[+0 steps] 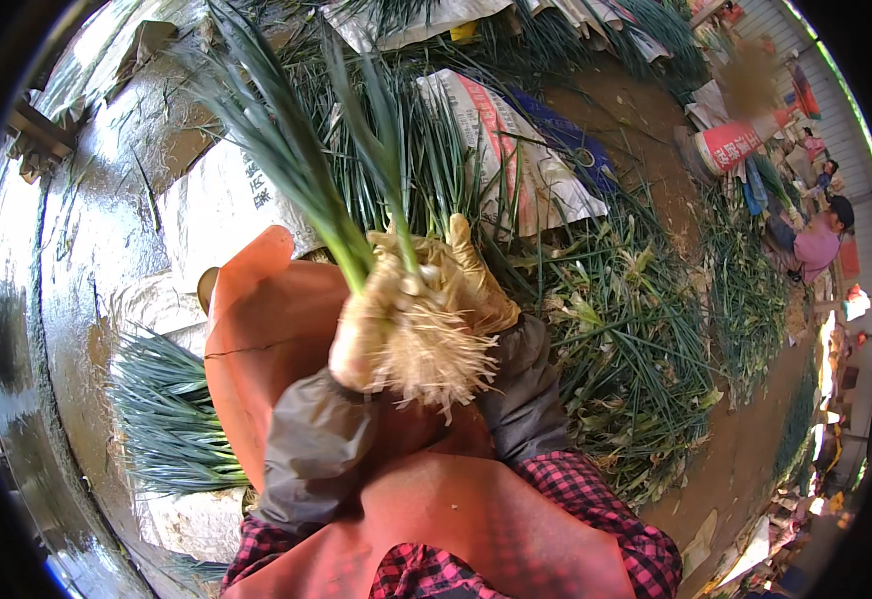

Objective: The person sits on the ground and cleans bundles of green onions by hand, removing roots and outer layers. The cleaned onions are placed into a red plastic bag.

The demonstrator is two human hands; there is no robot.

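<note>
Both my hands wear pale, soiled gloves and meet in front of an orange apron (466,498). My left hand (361,329) is closed around green onion stalks (308,180), whose leaves fan up and to the left; this hand is somewhat blurred. Shaggy pale roots (436,344) hang between the hands, with white bulb ends just above them. My right hand (481,281) is beside the roots, one finger pointing up; the bulbs and roots partly hide its palm, so its grip cannot be told. Beyond the hands lies a dense row of green onions (346,157).
Loose onions and trimmed leaves (623,329) are heaped at the right. A bundle of green onions (174,412) lies at the left near white woven sacks (211,202). A printed sack (510,157) lies ahead. A person in pink (817,243) sits far right. The floor (76,337) is wet.
</note>
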